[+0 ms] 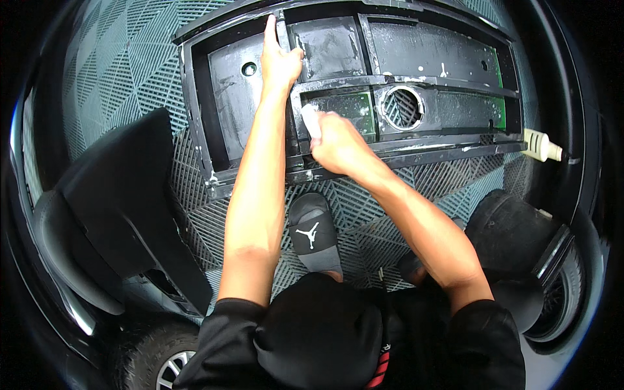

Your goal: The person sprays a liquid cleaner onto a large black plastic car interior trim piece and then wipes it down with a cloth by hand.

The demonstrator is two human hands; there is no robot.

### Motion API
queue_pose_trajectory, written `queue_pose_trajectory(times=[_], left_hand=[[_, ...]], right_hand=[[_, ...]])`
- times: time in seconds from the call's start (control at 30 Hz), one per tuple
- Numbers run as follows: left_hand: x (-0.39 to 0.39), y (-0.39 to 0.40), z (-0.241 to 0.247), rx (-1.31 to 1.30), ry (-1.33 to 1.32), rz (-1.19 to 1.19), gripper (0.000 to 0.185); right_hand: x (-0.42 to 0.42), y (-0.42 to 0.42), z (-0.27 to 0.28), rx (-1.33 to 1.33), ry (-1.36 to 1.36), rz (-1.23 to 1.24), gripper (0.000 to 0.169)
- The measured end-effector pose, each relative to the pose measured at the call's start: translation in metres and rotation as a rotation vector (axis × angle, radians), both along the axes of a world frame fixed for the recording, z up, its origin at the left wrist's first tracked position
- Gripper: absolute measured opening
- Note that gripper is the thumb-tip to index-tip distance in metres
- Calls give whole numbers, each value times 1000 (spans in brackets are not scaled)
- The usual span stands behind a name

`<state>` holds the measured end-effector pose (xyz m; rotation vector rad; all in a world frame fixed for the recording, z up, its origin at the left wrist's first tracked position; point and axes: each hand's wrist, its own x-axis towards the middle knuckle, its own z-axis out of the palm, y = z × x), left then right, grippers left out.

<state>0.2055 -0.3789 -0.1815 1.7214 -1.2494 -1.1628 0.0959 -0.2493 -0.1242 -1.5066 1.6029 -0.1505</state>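
A long black compartmented panel [331,48] lies in front of me, with white smears and specks over its dividers and recesses. My left hand [282,63] grasps the divider between the left recess and the middle ones, index finger stretched along its top and thumb out to the right. Held in my right hand [336,141] is a small white tool or folded pad [311,121], whose exact kind I cannot tell. It is over the left corner of a lower middle recess [341,109]. To the right of that recess, a round hole [402,108] shows the floor beneath.
A cream nozzled bottle or tube [538,145] sits at the panel's right end. Large black trim piece [122,204] stands at left; a black container-like part [512,234] is at right. Wheels [170,360] [560,297] flank me. My sandal [312,231] rests on grid floor tiles [370,234].
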Motion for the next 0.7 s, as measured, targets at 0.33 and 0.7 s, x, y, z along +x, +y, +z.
queue_pose_trajectory(times=[0.33, 0.7], left_hand=[[0, -2, -19, -176, -99, -40, 95], [-1, -2, -11, -179, -74, -33, 95]], right_hand=[[-7, -42, 14, 102, -38, -9, 26], [-1, -28, -41, -4, 14, -93, 25]])
